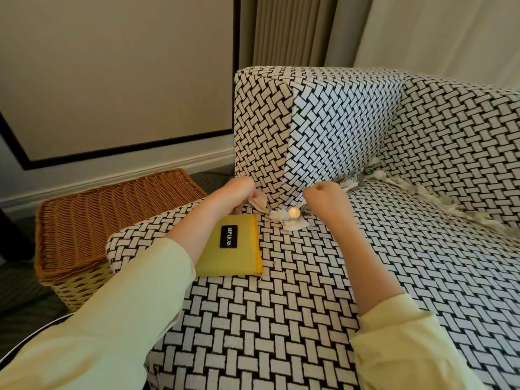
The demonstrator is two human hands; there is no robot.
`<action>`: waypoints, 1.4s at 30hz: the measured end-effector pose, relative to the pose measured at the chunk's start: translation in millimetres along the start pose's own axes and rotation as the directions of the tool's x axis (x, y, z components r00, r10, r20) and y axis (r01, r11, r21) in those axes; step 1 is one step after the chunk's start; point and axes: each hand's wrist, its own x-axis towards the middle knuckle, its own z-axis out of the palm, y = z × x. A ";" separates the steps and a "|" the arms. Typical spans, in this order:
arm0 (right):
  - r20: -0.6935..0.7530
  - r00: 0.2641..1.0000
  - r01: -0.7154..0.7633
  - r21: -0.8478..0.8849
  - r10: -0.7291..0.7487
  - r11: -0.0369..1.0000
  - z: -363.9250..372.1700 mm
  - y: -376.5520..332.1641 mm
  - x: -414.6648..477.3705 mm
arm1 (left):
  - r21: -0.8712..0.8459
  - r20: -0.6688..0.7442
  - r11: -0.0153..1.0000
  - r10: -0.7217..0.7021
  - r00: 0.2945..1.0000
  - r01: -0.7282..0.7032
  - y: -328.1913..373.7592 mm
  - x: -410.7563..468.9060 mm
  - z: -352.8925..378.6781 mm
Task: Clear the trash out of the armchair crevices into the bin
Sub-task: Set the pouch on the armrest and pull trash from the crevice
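Leftward, beside the armchair (281,319), wicker bin (112,209) with lid seemingly down: likely to block a one-handed drop. Next, left hand (239,192) pinching a crumpled scrap (260,202) above the yellow pouch (233,246). Mid-seat, coin (294,212) on loose scraps (294,225): easily swept off with the trash. Right hand (323,198) curled at the arm crevice; cannot tell whether holding anything. Further right, more litter (351,184) wedged deep.

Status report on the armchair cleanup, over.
Left hand grips crumpled paper; right hand curled at the arm crevice, hold unclear. Scraps and a coin on the seat, more trash wedged in the crevice. Wicker bin lid shut. Yellow pouch lies nearby.
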 end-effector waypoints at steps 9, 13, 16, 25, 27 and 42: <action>0.110 0.987 0.139 -0.186 -0.120 0.973 12.4 15.6 2.4 | 0.335 0.164 0.835 0.406 0.899 -0.437 12.9 -16.5 26.6; 0.105 0.994 -0.041 -0.033 0.044 0.999 -0.6 19.0 15.5 | 0.439 0.202 0.770 0.418 0.886 -0.463 14.6 -17.8 40.6; 0.165 0.949 -0.311 0.378 0.267 0.872 -9.1 18.4 15.6 | 0.514 0.226 0.727 0.397 0.889 -0.455 13.3 -13.1 48.1; 0.350 0.894 -0.441 0.797 0.280 0.412 -21.6 30.1 9.0 | 0.550 0.298 0.711 0.324 0.898 -0.439 16.6 -16.2 45.8; 0.399 0.881 -0.459 0.851 0.255 0.256 -18.8 30.2 7.6 | 0.412 0.304 0.811 0.306 0.902 -0.415 18.1 -18.7 42.4; -0.140 0.990 0.017 -0.076 -0.028 0.997 6.3 28.7 17.6 | -0.185 0.422 0.983 0.096 0.902 -0.019 14.8 -17.8 41.8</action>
